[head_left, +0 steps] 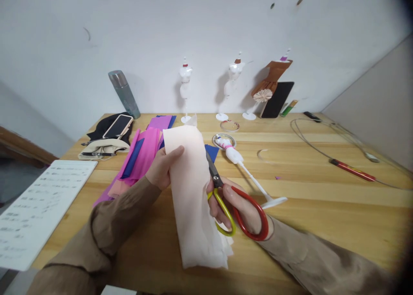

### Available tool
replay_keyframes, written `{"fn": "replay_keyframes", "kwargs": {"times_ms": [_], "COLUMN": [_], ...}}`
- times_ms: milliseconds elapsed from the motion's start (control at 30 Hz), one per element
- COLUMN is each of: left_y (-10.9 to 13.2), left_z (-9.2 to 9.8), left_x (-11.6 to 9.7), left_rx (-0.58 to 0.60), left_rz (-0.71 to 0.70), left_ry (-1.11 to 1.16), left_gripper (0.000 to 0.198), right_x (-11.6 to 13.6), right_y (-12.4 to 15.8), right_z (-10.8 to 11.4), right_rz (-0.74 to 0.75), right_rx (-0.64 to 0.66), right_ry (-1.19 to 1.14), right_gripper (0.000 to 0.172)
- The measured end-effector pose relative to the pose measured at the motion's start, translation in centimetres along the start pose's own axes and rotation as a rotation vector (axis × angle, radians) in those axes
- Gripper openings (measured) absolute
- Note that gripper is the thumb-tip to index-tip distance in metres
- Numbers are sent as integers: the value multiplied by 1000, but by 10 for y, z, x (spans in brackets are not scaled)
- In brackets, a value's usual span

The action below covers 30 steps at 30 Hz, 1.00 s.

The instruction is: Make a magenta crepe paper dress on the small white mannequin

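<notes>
A long folded sheet of pale peach tissue paper [192, 192] stands up over the table's middle. My left hand [163, 168] grips its left edge, thumb on the front. My right hand [237, 207] holds scissors [230, 204] with one red and one yellow handle loop, fingers through the loops. The blades meet the paper's right edge about halfway up. Behind the scissors lies a small white mannequin stand [250, 176] on its side.
Pink, purple and blue paper sheets [143, 155] lie left of the paper. A phone on a dark pouch [109, 136], a grey flask [124, 93], a printed white sheet [38, 204], tape rings [229, 125], three upright mannequin stands [185, 88] and a red-handled tool with cable [351, 170] surround the wooden table [322, 209].
</notes>
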<state>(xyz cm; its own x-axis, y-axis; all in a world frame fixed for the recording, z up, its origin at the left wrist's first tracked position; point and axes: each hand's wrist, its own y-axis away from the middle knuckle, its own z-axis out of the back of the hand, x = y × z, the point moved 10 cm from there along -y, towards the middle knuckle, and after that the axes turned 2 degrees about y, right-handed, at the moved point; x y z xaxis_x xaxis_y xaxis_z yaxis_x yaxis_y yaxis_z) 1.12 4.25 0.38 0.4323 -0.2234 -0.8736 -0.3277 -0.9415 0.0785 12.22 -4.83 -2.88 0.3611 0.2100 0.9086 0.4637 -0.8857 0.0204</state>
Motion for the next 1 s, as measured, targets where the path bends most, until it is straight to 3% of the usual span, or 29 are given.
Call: {"fn": "replay_keyframes", "kwargs": {"times_ms": [167, 367, 1000], "left_y": [6, 11, 14], "left_z": [-5, -11, -10], "left_x": [0, -3, -4], "left_rx": [-18, -21, -47], "left_rz": [12, 7, -28], "left_ry": [-57, -64, -82], "left_gripper": [44, 43, 39], "right_x": [3, 15, 20], "right_y": [1, 2, 4], "right_z": [-7, -7, -8], "right_rz": [4, 57, 113], "right_rx": [57, 29, 47], "right_ry": [-40, -71, 54], "right_gripper": [45, 44, 40]}}
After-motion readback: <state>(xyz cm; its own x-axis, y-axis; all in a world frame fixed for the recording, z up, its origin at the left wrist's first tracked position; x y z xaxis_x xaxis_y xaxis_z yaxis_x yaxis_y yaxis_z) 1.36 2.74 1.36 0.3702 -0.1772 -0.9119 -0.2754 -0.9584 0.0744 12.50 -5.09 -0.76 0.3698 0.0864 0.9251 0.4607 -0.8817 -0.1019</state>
